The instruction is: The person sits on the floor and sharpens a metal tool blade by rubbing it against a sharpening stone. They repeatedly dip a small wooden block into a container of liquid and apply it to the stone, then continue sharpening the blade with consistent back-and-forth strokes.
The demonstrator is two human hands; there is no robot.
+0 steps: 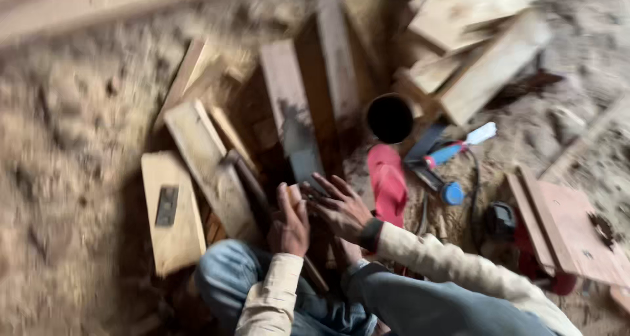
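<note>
Wooden block [293, 195]: small pale piece at the lower centre, upright in the left hand, just above the person's knees; its top end shows above the fingers.
Left hand [289, 226]: curled around the wooden block, fingers closed about it; cream sleeve runs down to the bottom edge.
Right hand [338, 205]: fingers spread and loose, palm down, just beside the block on its right; whether the fingertips touch the block cannot be told through the blur. A dark band sits at the wrist.
Long plank [292, 109]: lies on the floor directly beyond the hands, running away from the viewer, with a dark grey stain on its near end.
Second plank [336, 54]: parallel, just to the right of the long plank.
Offcuts [203, 159]: several flat boards fanned out to the left, overlapping one another.
Square board [172, 211]: pale, at the far left of the group, with a small dark metal plate [167, 206] lying on it.
Red sandal [388, 182]: on the floor just right of the right hand.
Dark round can [390, 118]: open-topped, beyond the sandal.
Blue-handled tool [453, 151]: right of the can, beside a dark cable.
Floor [72, 126]: covered in sawdust and shavings.
Stacked boards [472, 41]: upper right, well apart from the hands.
</note>
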